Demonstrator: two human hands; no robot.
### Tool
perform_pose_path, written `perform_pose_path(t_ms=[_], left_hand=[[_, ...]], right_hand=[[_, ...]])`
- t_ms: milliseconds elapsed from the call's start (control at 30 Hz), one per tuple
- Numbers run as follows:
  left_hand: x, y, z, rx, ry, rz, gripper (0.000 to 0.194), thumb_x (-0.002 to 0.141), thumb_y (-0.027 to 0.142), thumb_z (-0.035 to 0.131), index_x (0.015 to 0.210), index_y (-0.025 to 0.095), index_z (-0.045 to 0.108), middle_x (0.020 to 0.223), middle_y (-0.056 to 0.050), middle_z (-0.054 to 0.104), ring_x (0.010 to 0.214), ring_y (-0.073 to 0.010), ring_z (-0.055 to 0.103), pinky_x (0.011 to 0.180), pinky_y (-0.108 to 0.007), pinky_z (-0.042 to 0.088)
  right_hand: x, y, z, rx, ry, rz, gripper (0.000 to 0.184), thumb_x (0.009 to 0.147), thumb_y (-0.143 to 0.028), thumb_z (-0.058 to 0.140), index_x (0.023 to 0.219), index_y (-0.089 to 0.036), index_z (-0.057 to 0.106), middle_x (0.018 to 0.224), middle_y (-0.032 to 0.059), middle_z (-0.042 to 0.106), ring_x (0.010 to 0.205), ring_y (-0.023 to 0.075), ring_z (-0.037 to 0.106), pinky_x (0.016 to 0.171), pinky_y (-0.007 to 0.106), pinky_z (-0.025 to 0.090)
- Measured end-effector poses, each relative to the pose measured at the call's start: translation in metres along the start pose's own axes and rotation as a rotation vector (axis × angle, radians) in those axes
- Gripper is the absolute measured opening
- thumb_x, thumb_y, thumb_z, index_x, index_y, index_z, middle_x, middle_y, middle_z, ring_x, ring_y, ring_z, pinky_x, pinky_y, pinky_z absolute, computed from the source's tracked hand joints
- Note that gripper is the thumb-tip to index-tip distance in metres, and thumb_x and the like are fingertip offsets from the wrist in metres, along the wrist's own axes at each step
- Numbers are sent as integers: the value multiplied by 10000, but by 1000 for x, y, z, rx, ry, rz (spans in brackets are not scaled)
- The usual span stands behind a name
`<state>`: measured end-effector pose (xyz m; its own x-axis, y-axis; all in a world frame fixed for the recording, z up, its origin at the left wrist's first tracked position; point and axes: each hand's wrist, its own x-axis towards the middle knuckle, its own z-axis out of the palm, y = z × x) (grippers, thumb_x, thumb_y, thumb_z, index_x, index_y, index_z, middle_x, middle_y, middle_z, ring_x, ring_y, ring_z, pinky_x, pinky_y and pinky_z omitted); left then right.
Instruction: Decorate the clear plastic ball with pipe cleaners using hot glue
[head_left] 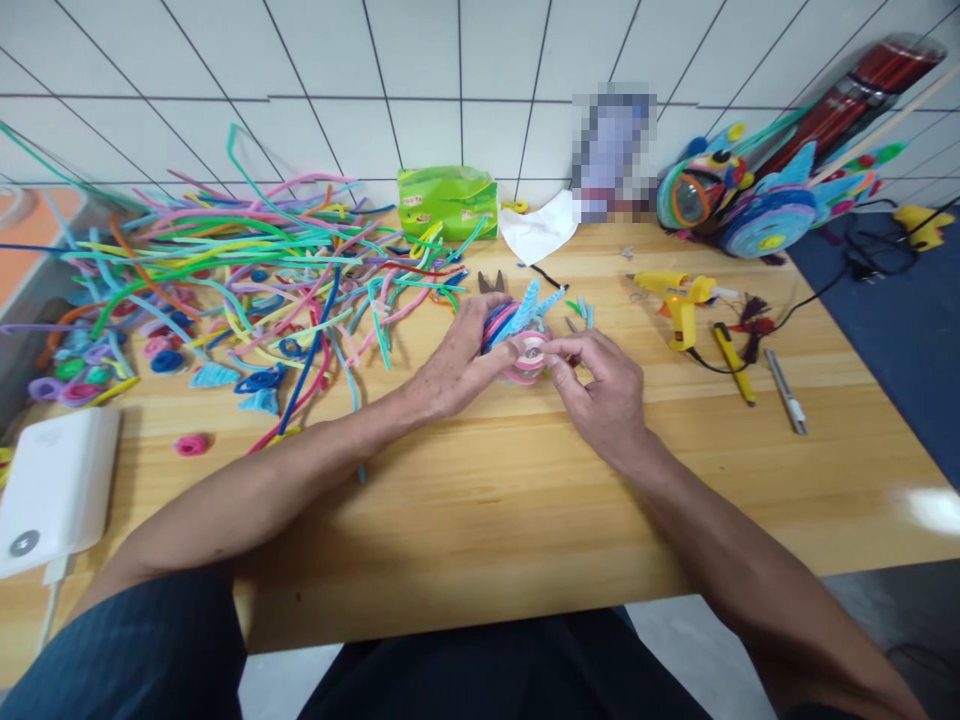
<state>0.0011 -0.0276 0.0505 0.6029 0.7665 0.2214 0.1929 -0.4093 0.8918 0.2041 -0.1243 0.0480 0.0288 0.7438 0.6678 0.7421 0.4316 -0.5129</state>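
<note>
Between my hands is a pipe-cleaner figure (523, 322), made of coiled blue, pink and white stems with light-blue fin-like pieces standing up on top. My left hand (469, 360) is wrapped round its left side, thumb reaching toward the pink and white coil (532, 352) at the front. From the right, my right hand (600, 385) pinches at the edge of that coil with thumb and forefinger. Whether a small piece sits in that pinch is hidden. Pliers (492, 283) lie just behind the figure, their jaws showing.
Loose pipe cleaners (225, 250) cover the back left, beside a white power bank (64, 480). A green tissue pack (448, 203) stands by the wall. To the right lie a yellow glue gun (677, 300), a yellow cutter (733, 362), a grey cutter (786, 392) and a finished-looking pipe-cleaner fish (765, 225).
</note>
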Motion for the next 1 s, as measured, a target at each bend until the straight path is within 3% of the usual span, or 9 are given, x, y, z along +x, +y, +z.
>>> perform_pose_path(t_ms=[267, 433, 667, 867, 1000], left_hand=[[5, 21, -13, 166, -116, -41, 723, 1003, 669, 576, 1492, 143, 493, 1551, -223, 560, 1485, -377, 527, 1321, -593, 394], [9, 27, -19, 149, -173, -79, 702, 975, 675, 609, 1437, 159, 495, 1436, -185, 635, 1348, -356, 636, 1216, -540, 520], [15, 25, -20, 121, -165, -33, 698, 856, 582, 759, 1395, 194, 544, 1389, -149, 664, 1322, -357, 646, 1199, -538, 532], [17, 23, -16, 178, -77, -65, 431, 836, 483, 747, 1145, 199, 653, 1350, -140, 664, 1300, -359, 633, 1195, -572, 506], [15, 19, -13, 171, -12, -68, 483, 828, 458, 787, 1216, 212, 638, 1330, -122, 673, 1271, -338, 635, 1177, -553, 510]], right_hand=[[-1, 0, 1, -18, -9, -20, 130, 1058, -177, 670, 1043, -267, 762, 926, 12, 807, 822, 180, 738, 749, 334, 576], [-1, -5, 1, -14, -20, -79, 156, 1066, -146, 647, 1062, -262, 751, 942, 22, 806, 853, 188, 745, 754, 341, 583], [-1, -7, 1, -26, -38, -104, 165, 1059, -145, 652, 1079, -275, 751, 923, 15, 798, 882, 204, 751, 786, 361, 593], [1, -1, -4, -35, -60, -113, 182, 1033, -134, 675, 1099, -282, 760, 953, 14, 816, 899, 206, 765, 805, 362, 602], [3, 0, -6, -40, -41, -125, 182, 1039, -124, 673, 1088, -274, 764, 935, 17, 811, 882, 198, 763, 787, 345, 594]])
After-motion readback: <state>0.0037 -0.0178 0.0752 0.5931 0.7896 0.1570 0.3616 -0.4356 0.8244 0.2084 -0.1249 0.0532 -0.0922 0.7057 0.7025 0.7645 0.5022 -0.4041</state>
